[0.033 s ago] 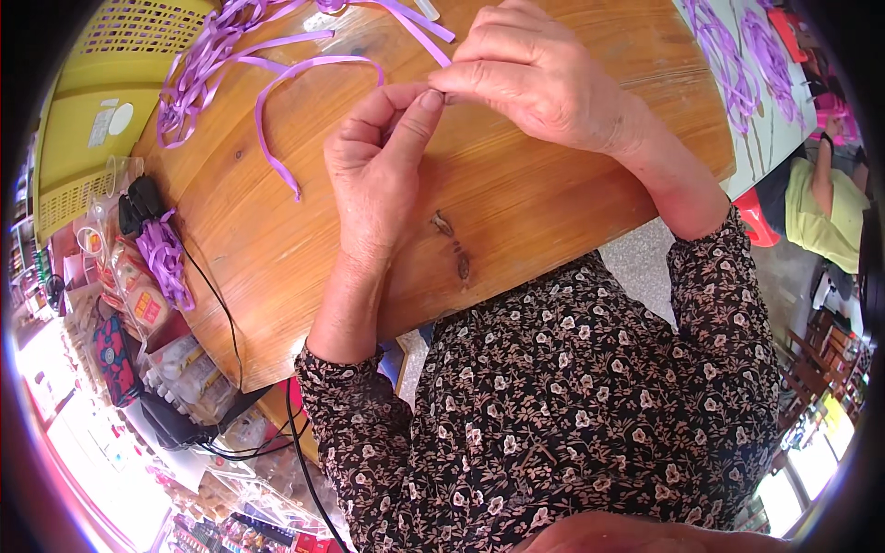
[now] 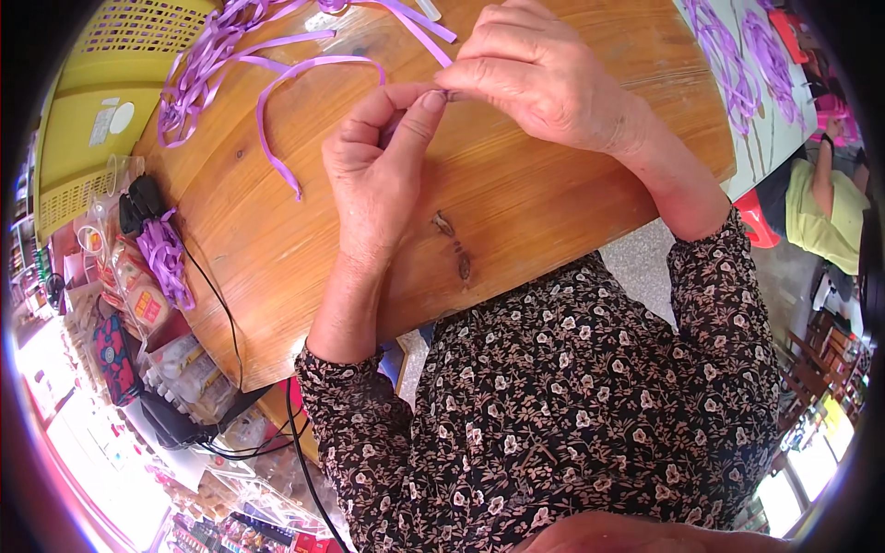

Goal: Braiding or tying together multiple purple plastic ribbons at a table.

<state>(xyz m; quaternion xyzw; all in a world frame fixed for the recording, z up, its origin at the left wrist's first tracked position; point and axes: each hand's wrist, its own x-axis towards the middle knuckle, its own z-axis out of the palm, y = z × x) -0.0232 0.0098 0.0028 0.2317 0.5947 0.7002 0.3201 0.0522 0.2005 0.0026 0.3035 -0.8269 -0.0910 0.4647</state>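
Above the wooden table my left hand [image 2: 376, 161] is closed, its thumb and forefinger pinching a purple ribbon [image 2: 277, 158]. One length curves out from behind this hand onto the table and ends in a narrow tip. My right hand [image 2: 544, 88] meets the left at the fingertips, also pinched on the ribbon, with a small purple bit just showing between them. Another purple strand [image 2: 426, 39] runs up and away from the right fingers. What the fingers form there is mostly hidden. A loose tangle of purple ribbon [image 2: 192, 92] lies at the far left.
A yellow plastic basket [image 2: 78, 157] stands at the left of the wooden table [image 2: 553, 203]. A black cable [image 2: 217, 290] hangs over its left edge, near a purple bundle [image 2: 164, 253]. More purple ribbons [image 2: 724, 64] lie on a white surface at right; a person in yellow [image 2: 820, 212] is beyond.
Both hands stay nearly in place. The fingertips shift slightly, and a little more purple shows between them.
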